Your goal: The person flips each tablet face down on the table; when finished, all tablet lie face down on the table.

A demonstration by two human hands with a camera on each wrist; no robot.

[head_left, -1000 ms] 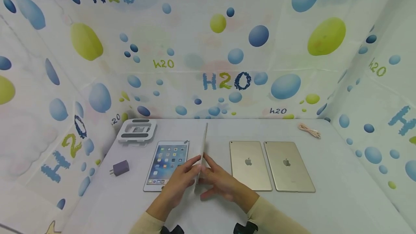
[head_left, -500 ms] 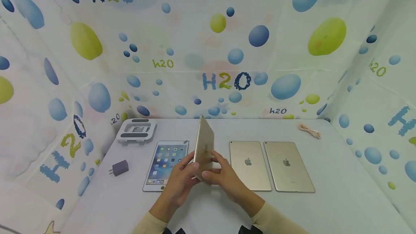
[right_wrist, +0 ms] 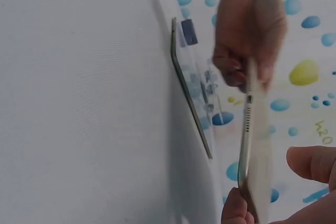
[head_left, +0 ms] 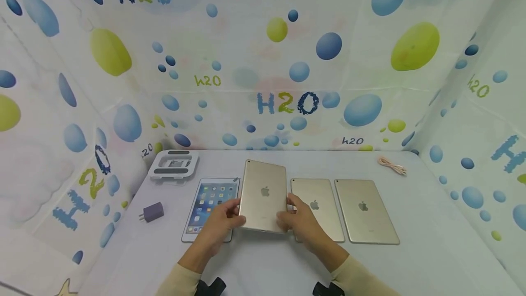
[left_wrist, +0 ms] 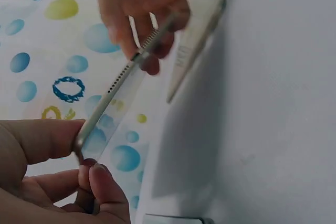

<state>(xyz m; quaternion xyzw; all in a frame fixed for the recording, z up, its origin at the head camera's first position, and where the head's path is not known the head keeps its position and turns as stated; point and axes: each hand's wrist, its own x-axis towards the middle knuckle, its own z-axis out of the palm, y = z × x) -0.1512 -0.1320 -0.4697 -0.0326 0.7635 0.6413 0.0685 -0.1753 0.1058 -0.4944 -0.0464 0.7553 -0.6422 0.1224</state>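
Note:
A gold tablet (head_left: 263, 195) is held tilted up over the table, its back with the apple logo facing the head camera. My left hand (head_left: 219, 225) pinches its lower left edge, thumb on the back. At the lower right edge my right hand (head_left: 302, 218) holds it, slightly blurred. Both wrist views show the tablet's bottom edge with its port and speaker holes. In the right wrist view one finger (right_wrist: 310, 163) stands off the tablet. A white tablet (head_left: 209, 191) with a lit home screen lies at left, partly covered by the left hand.
Two gold tablets lie face down at right, one (head_left: 324, 214) partly behind the right hand, the other (head_left: 365, 211) beyond it. A purple charger plug (head_left: 153, 212) and a white-grey stand (head_left: 173, 165) are at left. A coiled pink cable (head_left: 392, 166) lies back right.
The held tablet has turned from edge-on to showing its gold back. Both hands have moved apart to its two sides. The other things on the table stay put.

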